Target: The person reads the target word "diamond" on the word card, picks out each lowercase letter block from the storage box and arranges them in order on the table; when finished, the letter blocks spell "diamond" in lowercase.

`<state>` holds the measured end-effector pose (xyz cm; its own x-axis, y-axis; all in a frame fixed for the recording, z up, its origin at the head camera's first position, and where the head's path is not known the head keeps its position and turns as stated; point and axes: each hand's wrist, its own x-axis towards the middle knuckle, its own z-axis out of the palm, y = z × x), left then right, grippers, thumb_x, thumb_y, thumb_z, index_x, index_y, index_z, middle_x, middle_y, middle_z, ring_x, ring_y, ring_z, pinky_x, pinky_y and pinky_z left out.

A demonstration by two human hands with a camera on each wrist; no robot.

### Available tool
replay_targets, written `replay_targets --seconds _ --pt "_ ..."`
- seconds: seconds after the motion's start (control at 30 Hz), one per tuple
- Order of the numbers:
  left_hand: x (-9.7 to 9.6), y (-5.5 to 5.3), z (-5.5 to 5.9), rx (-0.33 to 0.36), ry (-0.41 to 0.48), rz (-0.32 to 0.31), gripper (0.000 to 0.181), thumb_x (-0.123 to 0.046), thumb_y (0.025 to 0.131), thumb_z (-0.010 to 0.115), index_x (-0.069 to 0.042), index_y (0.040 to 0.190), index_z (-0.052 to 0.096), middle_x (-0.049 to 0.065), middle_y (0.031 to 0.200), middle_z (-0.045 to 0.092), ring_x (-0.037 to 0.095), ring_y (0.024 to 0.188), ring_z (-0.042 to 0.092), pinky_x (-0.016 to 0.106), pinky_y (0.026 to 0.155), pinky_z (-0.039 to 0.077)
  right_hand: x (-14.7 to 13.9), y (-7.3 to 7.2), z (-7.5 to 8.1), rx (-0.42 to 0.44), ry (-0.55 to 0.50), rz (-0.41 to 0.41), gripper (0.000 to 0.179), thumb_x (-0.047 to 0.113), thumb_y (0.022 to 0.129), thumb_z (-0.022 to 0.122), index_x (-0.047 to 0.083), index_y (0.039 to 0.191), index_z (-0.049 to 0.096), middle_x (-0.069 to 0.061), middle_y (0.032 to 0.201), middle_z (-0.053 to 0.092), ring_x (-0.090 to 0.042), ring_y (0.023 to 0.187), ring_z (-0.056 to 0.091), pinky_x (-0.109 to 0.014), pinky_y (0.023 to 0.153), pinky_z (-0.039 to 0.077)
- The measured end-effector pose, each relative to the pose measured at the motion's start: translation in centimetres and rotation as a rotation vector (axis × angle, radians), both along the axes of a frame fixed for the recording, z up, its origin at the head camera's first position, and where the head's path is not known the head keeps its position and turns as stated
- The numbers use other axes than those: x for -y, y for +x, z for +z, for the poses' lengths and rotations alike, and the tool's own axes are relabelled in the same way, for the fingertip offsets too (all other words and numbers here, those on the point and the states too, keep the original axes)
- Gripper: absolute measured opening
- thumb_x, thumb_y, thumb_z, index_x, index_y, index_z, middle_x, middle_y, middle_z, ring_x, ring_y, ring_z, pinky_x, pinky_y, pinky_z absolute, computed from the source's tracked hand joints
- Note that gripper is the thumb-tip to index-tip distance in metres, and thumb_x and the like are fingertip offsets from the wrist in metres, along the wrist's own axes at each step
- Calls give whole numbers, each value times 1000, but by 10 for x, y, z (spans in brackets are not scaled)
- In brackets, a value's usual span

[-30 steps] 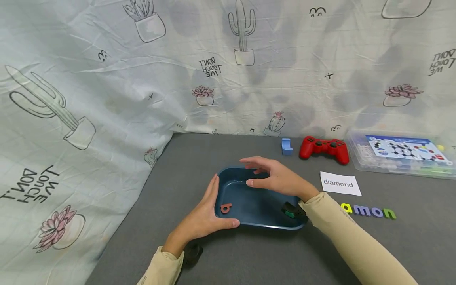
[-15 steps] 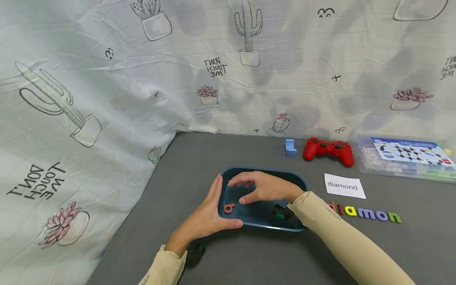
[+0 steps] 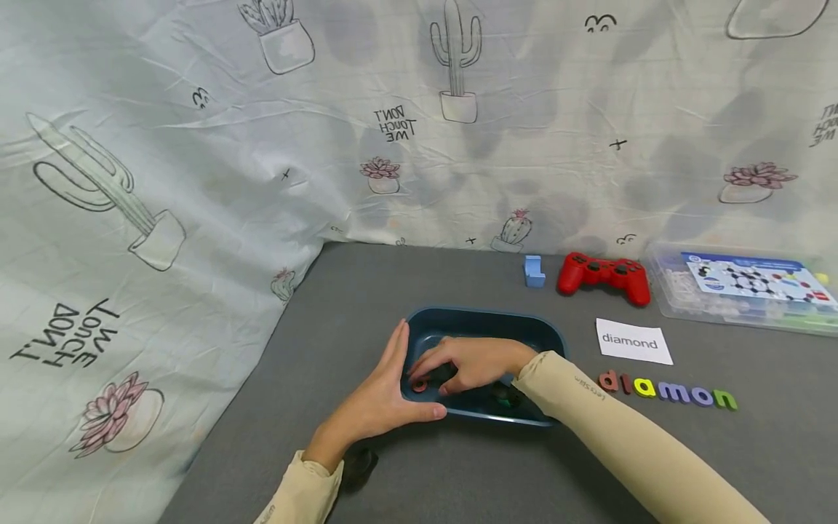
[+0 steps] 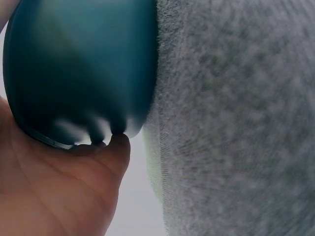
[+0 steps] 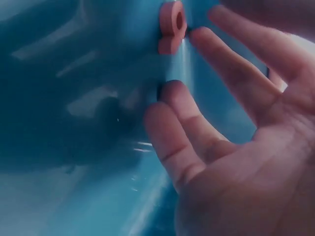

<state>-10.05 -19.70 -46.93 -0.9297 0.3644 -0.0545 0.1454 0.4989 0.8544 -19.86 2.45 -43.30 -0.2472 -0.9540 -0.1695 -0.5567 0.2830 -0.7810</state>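
A dark blue tray (image 3: pixel 487 418) stands on the grey table. My left hand (image 3: pixel 382 393) rests against its left end, with straight fingers along the side and the thumb at the front rim. In the left wrist view, fingertips touch the tray's outer wall (image 4: pixel 83 59). My right hand (image 3: pixel 471 364) reaches down into the tray, fingers bent and spread. Just by its fingertips lies a red letter piece (image 3: pixel 420 385), shaped like a d. From the right wrist, this letter piece (image 5: pixel 172 24) sits beyond the parted fingers, and no grip on it shows.
Right of the tray, coloured letters (image 3: pixel 668 391) form a row reading "diamon". Behind them lies a white card (image 3: pixel 633 341) printed "diamond". Farther back are a blue stand (image 3: pixel 533 271), a red game controller (image 3: pixel 604 276) and a clear plastic box (image 3: pixel 740 287). A patterned curtain (image 3: pixel 419 189) hangs behind.
My right hand has moved left and down into the tray, to the red letter. Its sleeve now leaves the whole letter row in sight. The left hand keeps its place at the tray.
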Motion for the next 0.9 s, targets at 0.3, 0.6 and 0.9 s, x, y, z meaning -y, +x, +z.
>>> replay_targets --seconds 0.3,0.6,0.9 --pt "-2 -1 2 -6 12 -13 136 -60 86 85 -23 171 -14 2 177 -20 30 162 -3 67 122 21 -1 1 2 -62 10 -31 42 -3 94 76 7 135 74 0 138 66 -21 124 53 -45 112 44" --pt "1 -2 5 12 14 -13 134 -61 87 84 -25 171 -14 1 177 -21 32 163 -3 69 121 23 7 2 -2 -92 8 -60 49 6 92 84 14 139 73 -1 134 56 -20 121 49 -42 106 46" --pt "1 -2 5 6 27 -21 134 -60 88 84 -24 171 -15 3 177 -20 33 162 -2 69 121 24 11 6 -3 -178 23 -72 36 2 93 82 14 127 78 1 125 57 -18 113 50 -34 99 48"
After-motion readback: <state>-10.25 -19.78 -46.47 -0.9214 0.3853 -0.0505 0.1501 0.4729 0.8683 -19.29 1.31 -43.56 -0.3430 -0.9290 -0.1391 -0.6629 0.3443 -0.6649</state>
